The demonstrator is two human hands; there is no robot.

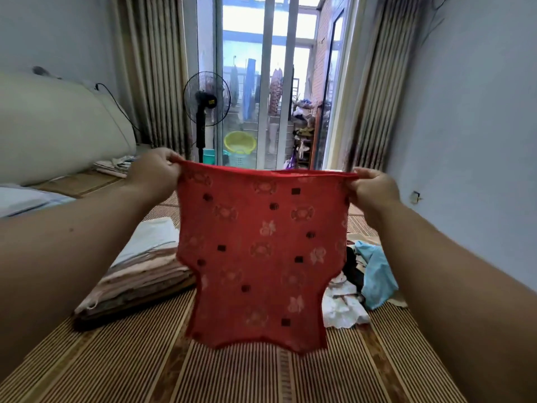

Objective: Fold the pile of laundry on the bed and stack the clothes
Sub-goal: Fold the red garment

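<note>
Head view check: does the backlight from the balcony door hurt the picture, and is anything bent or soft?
Head view: the glass door is blown out, yet the red garment pinched by the left hand and right hand reads clearly, pattern included; wide-angle distortion slants the curtains; the folded stack and loose pile look slightly soft.

Arms outstretched, left hand and right hand raised apart, each grip pinching a red garment.

A home bedroom: bed, curtains, standing fan.
</note>
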